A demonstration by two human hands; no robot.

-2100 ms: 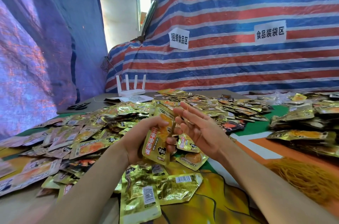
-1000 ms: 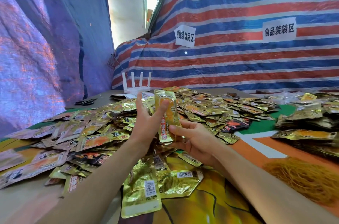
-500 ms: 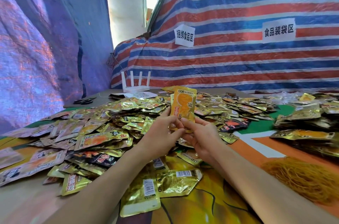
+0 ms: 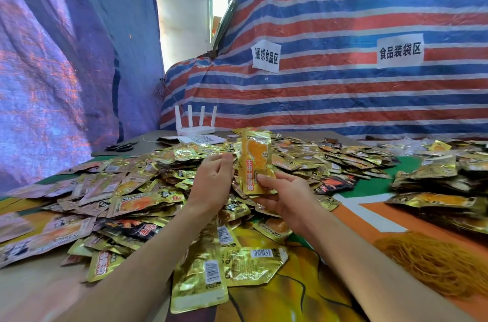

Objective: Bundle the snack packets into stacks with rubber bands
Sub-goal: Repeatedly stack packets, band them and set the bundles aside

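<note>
My right hand (image 4: 284, 196) holds a small upright stack of gold-and-orange snack packets (image 4: 254, 160), thumb across its lower front. Just left of the stack, my left hand (image 4: 214, 176) hovers with loosely curled fingers and holds nothing. A wide heap of loose gold packets (image 4: 137, 189) covers the table in front and to the left. At the lower right lies a pile of yellow rubber bands (image 4: 435, 263).
More packets, some piled up, lie at the right (image 4: 443, 184). A white router (image 4: 195, 123) and black scissors (image 4: 121, 147) sit at the table's far edge. Striped tarpaulin (image 4: 343, 89) with two paper signs closes the back; blue tarpaulin hangs at the left.
Both hands gripped the stack half a second ago. My left hand has let go and drawn slightly left; the stack now stands in my right hand alone.
</note>
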